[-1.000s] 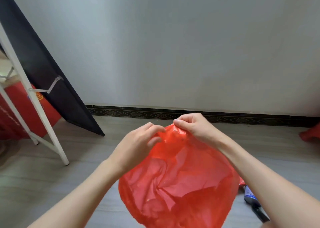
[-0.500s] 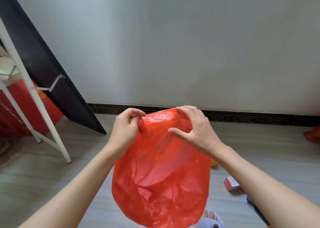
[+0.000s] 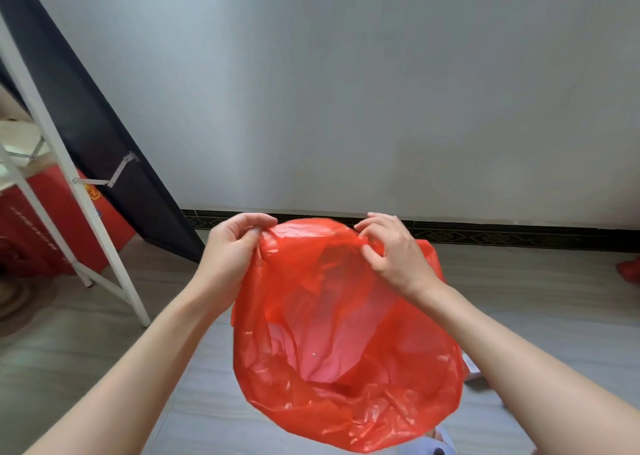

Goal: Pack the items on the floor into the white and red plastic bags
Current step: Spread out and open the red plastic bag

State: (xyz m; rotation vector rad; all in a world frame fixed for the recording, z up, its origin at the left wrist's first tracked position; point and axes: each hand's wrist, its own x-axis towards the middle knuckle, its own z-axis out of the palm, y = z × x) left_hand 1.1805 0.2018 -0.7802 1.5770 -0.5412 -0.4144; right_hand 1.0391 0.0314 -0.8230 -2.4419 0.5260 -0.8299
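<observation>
Pale grey wall [image 3: 346, 91] and a dark patterned skirting board [image 3: 502, 235] are closing off the far side of a wood-effect floor [image 3: 86, 350], over which the red plastic bag [image 3: 346, 333] is hanging in mid-air at the centre of the view. At far left a white metal frame [image 3: 86, 212] is standing in front of a dark leaning panel [image 3: 104, 136] and a red box [image 3: 45, 233]. The left hand [image 3: 232, 247] is pinching the bag's upper edge at its left side, thumb and curled fingers closing on the film. The right hand [image 3: 394, 250] is pinching the same edge at its right side with the fingertips. The two hands are being held apart at roughly the same height, so the rim is being stretched between them and the body of the bag is ballooning downward. Whether the mouth is already parted cannot be told, since the layers are overlapping. A small packet [image 3: 471, 368] is showing on the floor just right of the bag, mostly hidden behind it; another piece of red plastic [image 3: 628, 271] is lying at far right.

Judged step: opening the bag, before any packing. The next move is likely calling for separating the two layers at the rim, then holding the mouth wide with one hand while the other is reaching down for an item.
</observation>
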